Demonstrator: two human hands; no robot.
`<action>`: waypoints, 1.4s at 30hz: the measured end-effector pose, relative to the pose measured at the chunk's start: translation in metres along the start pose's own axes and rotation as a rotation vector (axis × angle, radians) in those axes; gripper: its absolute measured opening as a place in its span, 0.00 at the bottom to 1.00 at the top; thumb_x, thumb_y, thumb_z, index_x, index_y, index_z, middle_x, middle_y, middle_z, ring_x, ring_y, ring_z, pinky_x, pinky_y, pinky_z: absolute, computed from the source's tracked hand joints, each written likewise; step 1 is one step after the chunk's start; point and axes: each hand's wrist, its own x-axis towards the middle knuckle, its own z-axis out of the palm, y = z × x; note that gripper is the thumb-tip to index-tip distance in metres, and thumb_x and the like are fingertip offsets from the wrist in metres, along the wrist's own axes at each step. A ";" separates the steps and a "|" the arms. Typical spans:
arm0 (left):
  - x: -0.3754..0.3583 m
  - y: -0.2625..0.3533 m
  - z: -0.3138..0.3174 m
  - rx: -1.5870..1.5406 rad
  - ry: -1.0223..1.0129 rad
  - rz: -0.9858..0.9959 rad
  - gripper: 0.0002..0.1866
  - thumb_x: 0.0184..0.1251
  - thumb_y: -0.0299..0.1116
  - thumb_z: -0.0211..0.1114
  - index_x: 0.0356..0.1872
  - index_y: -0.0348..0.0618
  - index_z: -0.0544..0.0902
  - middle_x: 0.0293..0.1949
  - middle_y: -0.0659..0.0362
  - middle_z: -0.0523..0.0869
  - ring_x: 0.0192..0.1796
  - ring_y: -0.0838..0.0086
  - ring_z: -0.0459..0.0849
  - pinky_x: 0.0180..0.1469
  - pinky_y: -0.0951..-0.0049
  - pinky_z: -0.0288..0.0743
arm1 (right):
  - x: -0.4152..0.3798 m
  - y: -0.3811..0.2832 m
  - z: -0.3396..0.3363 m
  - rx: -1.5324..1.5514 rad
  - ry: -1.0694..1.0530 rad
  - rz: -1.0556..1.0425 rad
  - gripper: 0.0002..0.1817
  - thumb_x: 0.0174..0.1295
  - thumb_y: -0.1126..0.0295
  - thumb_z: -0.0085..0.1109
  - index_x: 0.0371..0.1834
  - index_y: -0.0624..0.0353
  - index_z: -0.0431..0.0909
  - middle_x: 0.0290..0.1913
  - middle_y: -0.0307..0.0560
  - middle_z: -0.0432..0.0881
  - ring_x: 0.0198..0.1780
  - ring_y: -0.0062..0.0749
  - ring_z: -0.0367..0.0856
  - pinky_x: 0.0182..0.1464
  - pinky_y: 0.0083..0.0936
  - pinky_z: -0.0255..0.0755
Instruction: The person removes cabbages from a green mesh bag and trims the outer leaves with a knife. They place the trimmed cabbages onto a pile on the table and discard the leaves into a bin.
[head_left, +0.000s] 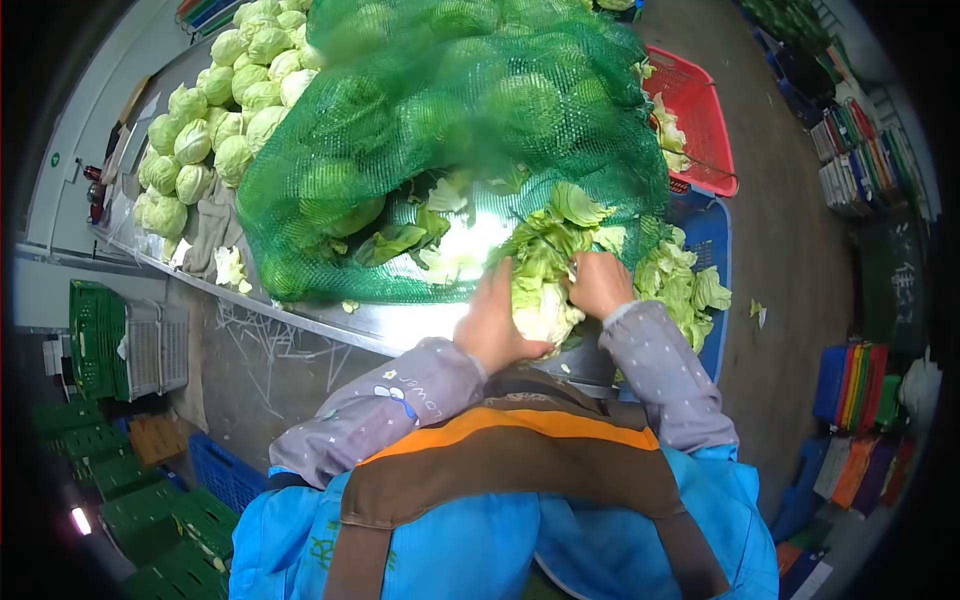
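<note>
A leafy cabbage (545, 300) stands at the near edge of the metal table (350, 322). My left hand (492, 325) is wrapped against its left side, thumb across the bottom. On its right side, my right hand (600, 284) is closed with curled fingers; what lies inside them is hard to make out, though a small dark bit shows near the fingertips. Beyond my hands lies a green mesh bag (420, 130) full of cabbages, its opening toward me. Loose leaves (400, 240) lie in the opening.
Bare cabbages (230, 110) are piled at the back left beside a grey cloth (212, 235). To the right are a red basket (705, 120) and a blue crate (715, 235) holding leaves. Green crates (95, 330) stand at the left on the floor.
</note>
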 end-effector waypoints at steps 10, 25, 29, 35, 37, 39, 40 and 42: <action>-0.034 -0.078 0.009 -0.367 -0.048 -0.284 0.50 0.46 0.57 0.74 0.63 0.32 0.64 0.54 0.42 0.78 0.57 0.58 0.78 0.59 0.65 0.70 | 0.049 0.027 0.048 0.297 0.573 -0.075 0.30 0.44 0.63 0.72 0.53 0.57 0.75 0.43 0.59 0.82 0.41 0.55 0.81 0.45 0.40 0.75; 0.028 -0.043 -0.006 -0.063 0.096 0.135 0.55 0.32 0.51 0.82 0.61 0.28 0.64 0.50 0.42 0.80 0.54 0.58 0.80 0.56 0.68 0.73 | -0.023 -0.001 0.006 0.629 -0.047 -0.131 0.35 0.50 0.62 0.72 0.62 0.60 0.70 0.43 0.48 0.83 0.43 0.33 0.81 0.45 0.28 0.74; 0.037 -0.024 -0.008 -0.352 -0.189 -0.088 0.61 0.28 0.52 0.83 0.62 0.24 0.61 0.53 0.41 0.78 0.56 0.56 0.78 0.59 0.67 0.71 | -0.055 0.001 -0.007 0.190 0.090 -0.153 0.32 0.60 0.53 0.59 0.64 0.56 0.64 0.43 0.57 0.82 0.43 0.51 0.81 0.42 0.38 0.75; 0.035 -0.018 0.005 -0.194 -0.106 0.127 0.58 0.24 0.54 0.82 0.59 0.28 0.65 0.51 0.41 0.79 0.54 0.54 0.79 0.57 0.67 0.72 | -0.018 0.023 0.007 0.380 0.069 0.040 0.25 0.66 0.60 0.48 0.65 0.57 0.63 0.38 0.66 0.80 0.40 0.62 0.78 0.40 0.41 0.71; 0.040 -0.022 0.002 -0.179 -0.159 0.040 0.58 0.24 0.54 0.83 0.59 0.28 0.66 0.50 0.42 0.79 0.53 0.55 0.79 0.57 0.66 0.72 | -0.030 0.008 -0.007 0.340 0.040 -0.074 0.25 0.66 0.60 0.48 0.65 0.56 0.63 0.37 0.67 0.80 0.39 0.62 0.78 0.40 0.41 0.71; 0.046 -0.018 -0.006 -0.142 -0.261 -0.096 0.56 0.24 0.53 0.83 0.58 0.30 0.67 0.50 0.43 0.79 0.53 0.56 0.80 0.55 0.66 0.73 | -0.041 -0.004 -0.019 0.230 -0.028 -0.198 0.25 0.67 0.59 0.47 0.66 0.53 0.63 0.37 0.67 0.80 0.39 0.62 0.78 0.39 0.42 0.71; 0.047 -0.016 -0.006 -0.146 -0.262 -0.100 0.56 0.24 0.53 0.83 0.58 0.30 0.67 0.50 0.43 0.79 0.53 0.56 0.80 0.55 0.66 0.73 | -0.039 -0.006 -0.018 0.228 -0.033 -0.198 0.25 0.67 0.59 0.47 0.66 0.53 0.63 0.37 0.67 0.80 0.39 0.62 0.78 0.39 0.42 0.71; 0.047 -0.011 -0.004 -0.021 -0.231 -0.068 0.54 0.24 0.54 0.83 0.56 0.31 0.69 0.48 0.44 0.80 0.52 0.55 0.80 0.54 0.66 0.74 | -0.038 -0.006 -0.017 0.189 -0.151 -0.023 0.26 0.67 0.56 0.48 0.65 0.54 0.64 0.32 0.66 0.81 0.39 0.61 0.80 0.41 0.45 0.71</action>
